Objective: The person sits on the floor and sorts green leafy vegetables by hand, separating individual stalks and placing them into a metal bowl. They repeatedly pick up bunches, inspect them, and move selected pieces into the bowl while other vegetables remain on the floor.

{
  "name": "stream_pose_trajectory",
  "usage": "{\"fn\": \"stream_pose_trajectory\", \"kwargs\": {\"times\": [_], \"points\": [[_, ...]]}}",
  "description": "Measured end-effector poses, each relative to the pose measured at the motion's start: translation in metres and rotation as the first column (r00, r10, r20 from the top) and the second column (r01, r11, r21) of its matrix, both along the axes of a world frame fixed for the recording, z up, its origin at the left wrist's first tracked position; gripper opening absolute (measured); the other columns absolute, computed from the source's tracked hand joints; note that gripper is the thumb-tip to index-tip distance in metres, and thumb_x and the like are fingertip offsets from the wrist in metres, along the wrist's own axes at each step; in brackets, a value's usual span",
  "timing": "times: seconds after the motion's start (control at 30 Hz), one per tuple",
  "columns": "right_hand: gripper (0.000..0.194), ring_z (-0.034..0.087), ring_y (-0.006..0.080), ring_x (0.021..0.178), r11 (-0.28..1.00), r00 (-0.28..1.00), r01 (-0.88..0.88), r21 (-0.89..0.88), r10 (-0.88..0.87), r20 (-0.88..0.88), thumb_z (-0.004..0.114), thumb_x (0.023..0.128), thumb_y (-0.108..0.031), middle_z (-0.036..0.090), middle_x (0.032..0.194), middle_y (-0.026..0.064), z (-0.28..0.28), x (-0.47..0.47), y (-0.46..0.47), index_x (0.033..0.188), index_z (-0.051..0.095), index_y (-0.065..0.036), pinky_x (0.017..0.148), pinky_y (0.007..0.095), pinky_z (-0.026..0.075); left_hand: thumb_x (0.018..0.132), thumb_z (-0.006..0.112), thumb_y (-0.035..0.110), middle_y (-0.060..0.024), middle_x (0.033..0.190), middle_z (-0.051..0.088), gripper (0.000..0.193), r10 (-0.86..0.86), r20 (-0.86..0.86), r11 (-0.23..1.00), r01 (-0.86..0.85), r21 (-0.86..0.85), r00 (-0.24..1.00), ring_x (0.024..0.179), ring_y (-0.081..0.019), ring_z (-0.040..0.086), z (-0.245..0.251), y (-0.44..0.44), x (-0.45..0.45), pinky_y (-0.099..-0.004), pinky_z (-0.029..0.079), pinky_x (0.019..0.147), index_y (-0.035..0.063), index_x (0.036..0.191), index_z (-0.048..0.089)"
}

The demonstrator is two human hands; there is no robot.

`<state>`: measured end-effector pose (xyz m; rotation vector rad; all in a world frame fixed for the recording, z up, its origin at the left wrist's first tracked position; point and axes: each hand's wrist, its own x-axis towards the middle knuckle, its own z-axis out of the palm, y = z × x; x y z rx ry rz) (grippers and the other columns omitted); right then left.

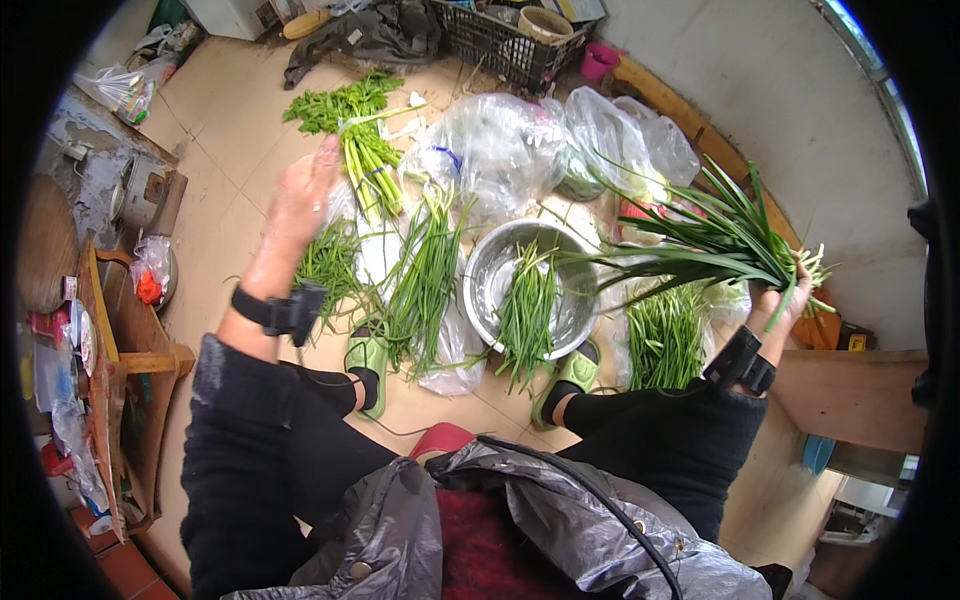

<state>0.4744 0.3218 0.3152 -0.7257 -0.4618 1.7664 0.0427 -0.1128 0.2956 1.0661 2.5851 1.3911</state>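
Note:
My right hand (784,298) grips a bunch of long flat green leaves (720,244), probably garlic chives, by the pale stem end. Its leaf tips fan left towards a metal basin (480,315). Across the basin's near rim lies a smaller bunch of chives (529,315). My left hand (300,195), blurred, is raised beside a bunch of celery (373,176) tied with a blue band. A thin pale green stalk (382,115) reaches right from near its fingertips; whether they pinch it is unclear. More chives (424,281) lie left of the basin, and a dense pile (665,337) right of it.
Clear plastic bags (495,150) with produce lie beyond the basin. A black plastic crate (510,49) and a pink cup (598,60) stand by the wall. Loose greens (328,262) lie near my left foot. A wooden stand (127,367) is at left, a wooden cabinet (847,390) at right.

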Motion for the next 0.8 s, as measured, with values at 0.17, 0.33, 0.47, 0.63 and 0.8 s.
{"fn": "stream_pose_trajectory", "kwargs": {"times": [0.17, 0.33, 0.47, 0.63, 0.8], "points": [[0.01, 0.063, 0.0214, 0.076, 0.99, 0.989, -0.137, 0.042, 0.134, 0.066, 0.058, 0.081, -0.012, 0.065, 0.081, 0.0074, -0.008, 0.013, -0.016, 0.086, 0.062, -0.005, 0.073, 0.0361, 0.053, 0.092, 0.051, 0.035, -0.0218, 0.087, 0.063, 0.036, 0.23, -0.196, 0.801, -0.3, -0.518, 0.953, 0.082, -0.0394, 0.059, -0.077, -0.117, -0.076, -0.0439, 0.045, 0.073, 0.0008, 0.089, 0.061], [0.02, 0.058, 0.019, 0.062, 0.948, 0.703, -0.282, -0.149, 0.309, 0.64, 0.069, 0.074, -0.018, 0.062, 0.075, 0.0085, -0.067, -0.029, -0.059, 0.084, 0.061, -0.002, 0.062, 0.0299, 0.052, 0.083, 0.062, 0.037, -0.0261, 0.111, 0.06, 0.05, 0.348, -0.167, 0.46, -0.323, -0.827, 0.923, 0.105, -0.0393, 0.057, -0.167, -0.247, -0.116, -0.0427, 0.045, 0.09, -0.0002, 0.117, 0.057], [0.018, 0.056, 0.0187, 0.054, 0.817, 0.508, -0.417, -0.398, 0.573, 0.643, 0.065, 0.075, -0.019, 0.06, 0.066, 0.0084, -0.128, -0.072, -0.1, 0.074, 0.062, -0.002, 0.053, 0.0291, 0.048, 0.079, 0.068, 0.04, -0.0256, 0.132, 0.048, 0.075, 0.417, -0.314, 0.138, -0.401, -0.905, 0.853, 0.124, -0.0392, 0.044, -0.202, -0.284, -0.134, -0.0409, 0.036, 0.104, -0.0029, 0.134, 0.041], [0.02, 0.053, 0.0173, 0.048, 0.791, 0.314, -0.472, -0.389, 0.563, 0.764, 0.062, 0.076, -0.018, 0.057, 0.059, 0.0064, -0.211, -0.129, -0.125, 0.066, 0.062, -0.001, 0.047, 0.0277, 0.043, 0.078, 0.071, 0.037, -0.0234, 0.13, 0.05, 0.068, 0.294, -0.325, 0.191, -0.388, -0.902, 0.899, 0.123, -0.0358, 0.046, -0.216, -0.231, -0.138, -0.04, 0.037, 0.103, -0.0002, 0.13, 0.047], [0.042, 0.06, 0.0212, 0.072, 0.775, 0.143, -0.493, -0.397, 0.522, 0.841, 0.075, 0.067, -0.021, 0.064, 0.084, 0.0137, -0.309, -0.154, -0.129, 0.094, 0.061, 0.009, 0.063, 0.0333, 0.047, 0.081, 0.068, 0.027, -0.0203, 0.108, 0.062, 0.036, 0.293, 0.099, 0.727, -0.154, -0.67, 0.951, 0.105, -0.0343, 0.058, -0.259, -0.122, -0.082, -0.0403, 0.044, 0.093, 0.0045, 0.108, 0.063]]}}
